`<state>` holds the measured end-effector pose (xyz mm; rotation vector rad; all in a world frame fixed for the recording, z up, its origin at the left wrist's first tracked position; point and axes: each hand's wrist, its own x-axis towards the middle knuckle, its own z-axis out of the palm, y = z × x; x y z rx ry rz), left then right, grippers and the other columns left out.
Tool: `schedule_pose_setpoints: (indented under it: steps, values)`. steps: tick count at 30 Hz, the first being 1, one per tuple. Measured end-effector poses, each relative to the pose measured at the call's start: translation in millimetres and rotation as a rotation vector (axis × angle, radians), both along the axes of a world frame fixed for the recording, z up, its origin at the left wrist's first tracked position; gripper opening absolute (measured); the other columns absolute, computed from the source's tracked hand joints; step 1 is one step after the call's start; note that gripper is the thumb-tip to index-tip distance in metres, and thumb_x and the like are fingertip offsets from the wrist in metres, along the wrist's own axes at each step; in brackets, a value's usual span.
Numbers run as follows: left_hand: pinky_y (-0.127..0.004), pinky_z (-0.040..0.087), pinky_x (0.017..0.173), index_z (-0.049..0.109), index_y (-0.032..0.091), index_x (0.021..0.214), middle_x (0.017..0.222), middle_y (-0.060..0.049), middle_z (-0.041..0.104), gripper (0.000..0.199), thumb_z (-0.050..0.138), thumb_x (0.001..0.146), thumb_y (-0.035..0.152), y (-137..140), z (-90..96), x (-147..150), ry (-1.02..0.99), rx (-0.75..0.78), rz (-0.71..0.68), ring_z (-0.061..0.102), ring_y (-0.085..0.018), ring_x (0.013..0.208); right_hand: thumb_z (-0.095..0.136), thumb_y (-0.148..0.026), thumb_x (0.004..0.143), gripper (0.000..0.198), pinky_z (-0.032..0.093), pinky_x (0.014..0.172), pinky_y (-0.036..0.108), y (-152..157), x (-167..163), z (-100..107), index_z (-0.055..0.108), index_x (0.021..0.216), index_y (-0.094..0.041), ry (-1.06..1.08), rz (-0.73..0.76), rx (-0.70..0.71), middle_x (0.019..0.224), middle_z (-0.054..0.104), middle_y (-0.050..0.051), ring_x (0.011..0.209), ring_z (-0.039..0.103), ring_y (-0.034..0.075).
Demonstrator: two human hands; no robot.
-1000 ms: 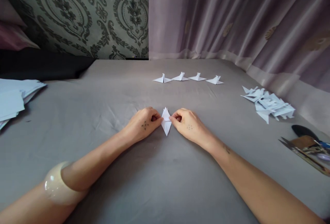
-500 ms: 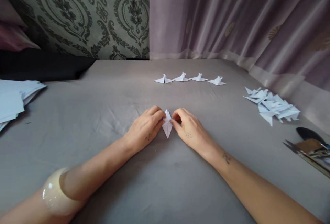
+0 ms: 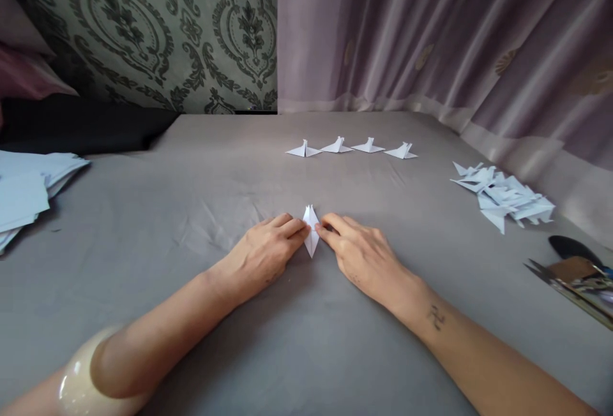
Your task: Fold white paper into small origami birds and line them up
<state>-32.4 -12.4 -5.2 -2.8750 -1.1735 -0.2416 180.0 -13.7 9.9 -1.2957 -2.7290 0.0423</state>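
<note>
Between my two hands lies a small folded white paper bird (image 3: 311, 240), a narrow diamond with one point toward me and small tips at its far end. My left hand (image 3: 271, 244) pinches its left edge near the middle. On the opposite edge, my right hand (image 3: 361, 250) has thumb and forefinger closed at the paper. My fingers cover parts of both side edges. Beyond my hands stands a row of several finished-looking paper birds (image 3: 340, 145) with spread wings.
To the right is a heap of folded paper birds (image 3: 507, 198), and nearer me on that side lie scissors (image 3: 555, 279) among other tools. A stack of white paper (image 3: 23, 193) sits at the left, before a black cloth (image 3: 86, 126). Grey cloth (image 3: 191, 186) covers the surface.
Both hands have shifted slightly toward me along the paper bird's edges, wrists lower than before. The right fingers have flattened somewhat. The bird stays in nearly the same spot.
</note>
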Motion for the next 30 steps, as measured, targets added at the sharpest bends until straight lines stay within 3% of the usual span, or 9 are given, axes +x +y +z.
schedule_pose_setpoints:
  steps: [4,9,18,25,30]
  values:
    - [-0.034,0.051,0.083,0.054,0.016,0.124,0.113,-0.01,0.06,0.037,0.036,0.092,0.009,6,-3.0,-7,-0.101,-0.044,-0.045,0.055,-0.022,0.098,0.037,-0.006,0.09,0.043,0.042,0.062,0.027,3,11,-1,0.064,0.116,-0.028,0.099,-0.075,-0.058,0.119,0.061,0.003,0.093,0.061,0.017]
    - [-0.033,0.051,0.086,0.057,0.018,0.121,0.115,-0.01,0.059,0.03,0.039,0.098,0.023,15,-4.5,-11,-0.248,-0.139,-0.033,0.054,-0.02,0.101,0.043,-0.012,0.088,0.035,0.045,0.07,0.027,7,14,-5,0.061,0.114,-0.027,0.322,-0.175,-0.142,0.118,0.062,-0.001,0.081,0.062,0.012]
    - [-0.036,0.051,0.085,0.058,0.015,0.118,0.112,-0.012,0.059,0.029,0.039,0.098,0.024,21,-13.4,-6,-0.314,-0.065,-0.026,0.056,-0.021,0.097,0.046,-0.017,0.086,0.036,0.043,0.069,0.028,3,4,-4,0.056,0.119,-0.026,0.353,-0.151,-0.193,0.115,0.059,0.003,0.081,0.06,0.015]
    - [-0.032,0.05,0.085,0.065,0.017,0.103,0.104,-0.009,0.061,0.023,0.044,0.096,0.025,23,-7.4,0,-0.475,-0.194,0.046,0.06,-0.018,0.093,0.048,-0.035,0.09,0.021,0.041,0.066,0.03,11,-12,-6,0.06,0.101,-0.022,0.397,-0.389,-0.192,0.103,0.06,0.006,0.079,0.06,0.017]
    - [-0.028,0.05,0.072,0.061,0.019,0.105,0.098,-0.005,0.062,0.019,0.055,0.087,0.022,21,-2.5,4,-0.542,-0.294,0.203,0.06,-0.015,0.078,0.053,-0.027,0.086,0.007,0.041,0.065,0.027,11,-16,-5,0.057,0.088,-0.022,0.473,-0.352,-0.262,0.1,0.06,0.003,0.079,0.059,0.015]
